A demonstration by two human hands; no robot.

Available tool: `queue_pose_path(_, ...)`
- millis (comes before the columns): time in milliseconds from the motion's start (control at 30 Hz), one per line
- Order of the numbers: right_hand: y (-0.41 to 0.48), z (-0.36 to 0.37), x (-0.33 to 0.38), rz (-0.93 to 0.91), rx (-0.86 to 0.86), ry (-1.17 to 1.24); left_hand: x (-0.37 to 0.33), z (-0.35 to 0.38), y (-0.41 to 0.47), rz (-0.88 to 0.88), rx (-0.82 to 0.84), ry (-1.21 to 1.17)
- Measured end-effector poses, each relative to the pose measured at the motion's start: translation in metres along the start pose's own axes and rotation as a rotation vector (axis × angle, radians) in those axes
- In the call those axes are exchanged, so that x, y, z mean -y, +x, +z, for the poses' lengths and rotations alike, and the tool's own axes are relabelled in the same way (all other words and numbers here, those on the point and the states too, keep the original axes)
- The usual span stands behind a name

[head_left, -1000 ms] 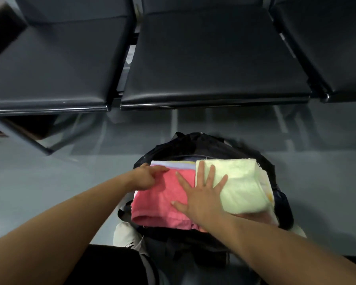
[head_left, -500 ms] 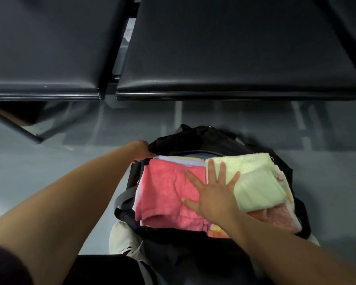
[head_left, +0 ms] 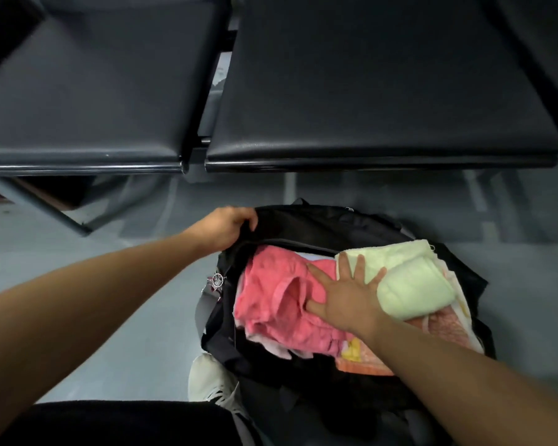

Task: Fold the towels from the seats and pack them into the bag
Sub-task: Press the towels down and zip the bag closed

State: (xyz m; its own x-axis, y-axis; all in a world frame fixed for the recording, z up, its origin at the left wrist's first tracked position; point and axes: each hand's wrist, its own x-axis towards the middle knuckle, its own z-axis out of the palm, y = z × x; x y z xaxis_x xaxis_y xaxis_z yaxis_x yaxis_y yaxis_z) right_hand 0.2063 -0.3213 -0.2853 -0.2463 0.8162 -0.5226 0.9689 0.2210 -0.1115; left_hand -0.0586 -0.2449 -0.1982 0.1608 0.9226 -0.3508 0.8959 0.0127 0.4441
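A black bag (head_left: 319,223) stands open on the floor in front of me. Inside lie a crumpled pink towel (head_left: 271,291) on the left and a folded pale green towel (head_left: 413,278) on the right, with an orange and yellow towel (head_left: 364,358) under them. My right hand (head_left: 348,294) presses flat on the towels, fingers spread across the pink and green ones. My left hand (head_left: 226,226) grips the bag's rim at its far left corner.
Two black padded seats (head_left: 368,91) run across the top of the view, with a gap between them. The grey floor (head_left: 126,317) surrounds the bag. A pale shoe (head_left: 210,381) sits just left of the bag's near side.
My left hand left the pink towel and took hold of the bag's rim. The pink towel sank and crumpled under my right hand. The view moved closer.
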Motion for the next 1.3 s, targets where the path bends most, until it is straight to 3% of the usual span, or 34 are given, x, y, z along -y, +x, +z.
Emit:
queue_pose_path(167,-0.014,0.009,0.004,0.008,-0.081,-0.016,-0.005,0.010,-0.004,-0.021,0.158,0.279)
queue_pose_path(267,-0.020,0.009,0.003,-0.011,-0.166,-0.014,-0.004,0.015,0.000,0.049,0.055,0.409)
queue_pose_path(333,-0.025,0.013,0.004,-0.119,-0.299,-0.045,-0.006,0.015,0.002,0.107,-0.029,0.587)
queue_pose_path(467,-0.032,0.022,0.003,-0.428,-0.379,-0.119,-0.008,0.013,0.002,0.445,-0.250,0.855)
queue_pose_path(533,-0.033,0.024,0.001,-0.482,-0.341,-0.148,-0.018,0.015,-0.006,0.423,-0.202,0.664)
queue_pose_path(633,-0.030,0.028,-0.002,-0.496,-0.273,-0.241,-0.036,0.016,-0.018,0.082,-0.166,0.383)
queue_pose_path(733,-0.023,0.024,0.004,-0.350,-0.206,-0.205,-0.035,-0.013,-0.031,-0.217,-0.201,-0.094)
queue_pose_path(833,-0.018,0.015,0.009,-0.232,-0.223,-0.147,-0.035,-0.049,-0.053,-0.225,-0.231,-0.381)
queue_pose_path(1033,-0.030,0.009,0.016,-0.208,-0.236,-0.134,-0.077,-0.032,-0.087,0.139,0.069,0.263)
queue_pose_path(1100,-0.034,0.008,0.014,-0.219,-0.217,-0.123,-0.085,-0.023,-0.075,0.161,0.036,0.542)
queue_pose_path(1233,-0.042,0.012,0.009,-0.239,-0.262,-0.037,-0.093,-0.003,-0.051,0.372,-0.113,0.520)
queue_pose_path(1300,-0.051,0.010,0.005,-0.228,-0.313,0.013,-0.099,0.002,-0.038,0.322,-0.090,0.436)
